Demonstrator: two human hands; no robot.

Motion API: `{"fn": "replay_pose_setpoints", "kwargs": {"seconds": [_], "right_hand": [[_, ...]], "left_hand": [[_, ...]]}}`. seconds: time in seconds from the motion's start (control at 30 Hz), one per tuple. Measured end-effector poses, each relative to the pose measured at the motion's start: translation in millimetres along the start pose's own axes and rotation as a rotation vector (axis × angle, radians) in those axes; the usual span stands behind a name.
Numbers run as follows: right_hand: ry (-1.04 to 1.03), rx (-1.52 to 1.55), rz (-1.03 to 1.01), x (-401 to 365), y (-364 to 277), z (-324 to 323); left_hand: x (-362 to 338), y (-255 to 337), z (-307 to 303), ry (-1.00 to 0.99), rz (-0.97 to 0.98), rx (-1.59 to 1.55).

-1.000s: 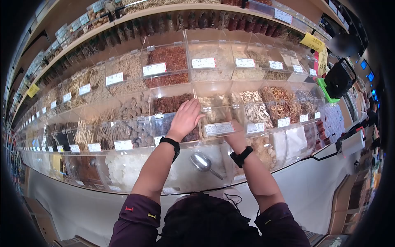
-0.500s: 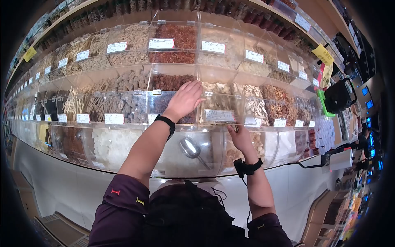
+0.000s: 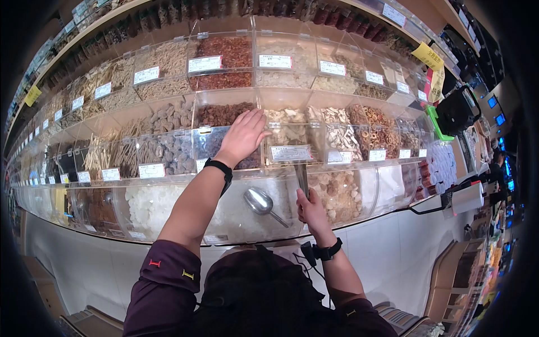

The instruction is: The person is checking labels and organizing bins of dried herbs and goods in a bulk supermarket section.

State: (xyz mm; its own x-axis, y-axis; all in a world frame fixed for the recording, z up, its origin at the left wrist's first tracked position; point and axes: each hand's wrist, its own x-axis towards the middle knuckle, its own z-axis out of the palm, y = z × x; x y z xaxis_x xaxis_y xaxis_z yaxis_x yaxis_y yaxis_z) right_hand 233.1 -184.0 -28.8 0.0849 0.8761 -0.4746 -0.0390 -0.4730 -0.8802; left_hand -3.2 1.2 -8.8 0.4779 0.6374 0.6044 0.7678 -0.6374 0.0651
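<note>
My left hand (image 3: 245, 133) lies flat, fingers stretched out, on the clear edge of a bin of dark dried fruit (image 3: 220, 115). Its fingertips reach the divider beside a bin of pale dried slices (image 3: 287, 118). Lower down, my right hand (image 3: 311, 212) is closed round a long metal tool (image 3: 302, 178). The tool's upper end is hidden by the labelled front of the pale-slice bin, so its kind does not show. Left of that hand, a metal scoop (image 3: 259, 200) rests on the lid of a lower bin of white lumps.
Labelled clear bins of dried goods run left and right in tiers, including curled white slices (image 3: 343, 137) and reddish rings (image 3: 375, 121). Bagged goods line the shelf above. At the right are a black device (image 3: 459, 112) and a white paper roll (image 3: 467, 196).
My right hand has moved down and towards me, and more of the metal tool's shaft now shows. My left hand stays flat on the bin edge. The view has shifted slightly.
</note>
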Motion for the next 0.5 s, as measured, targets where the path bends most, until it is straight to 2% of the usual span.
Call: {"fn": "replay_pose_setpoints", "kwargs": {"seconds": [0.13, 0.27, 0.33, 0.5], "right_hand": [[-0.013, 0.119, 0.098, 0, 1, 4], [-0.077, 0.185, 0.111, 1, 5, 3], [-0.041, 0.277, 0.070, 3, 10, 4], [-0.010, 0.279, 0.019, 13, 23, 7]], "left_hand": [[0, 1, 0, 0.004, -0.003, -0.003], [0, 0, -1, 0.001, 0.008, 0.029], [-1, 0, -1, 0.002, 0.001, 0.027], [0, 0, -4, -0.009, 0.005, 0.026]]}}
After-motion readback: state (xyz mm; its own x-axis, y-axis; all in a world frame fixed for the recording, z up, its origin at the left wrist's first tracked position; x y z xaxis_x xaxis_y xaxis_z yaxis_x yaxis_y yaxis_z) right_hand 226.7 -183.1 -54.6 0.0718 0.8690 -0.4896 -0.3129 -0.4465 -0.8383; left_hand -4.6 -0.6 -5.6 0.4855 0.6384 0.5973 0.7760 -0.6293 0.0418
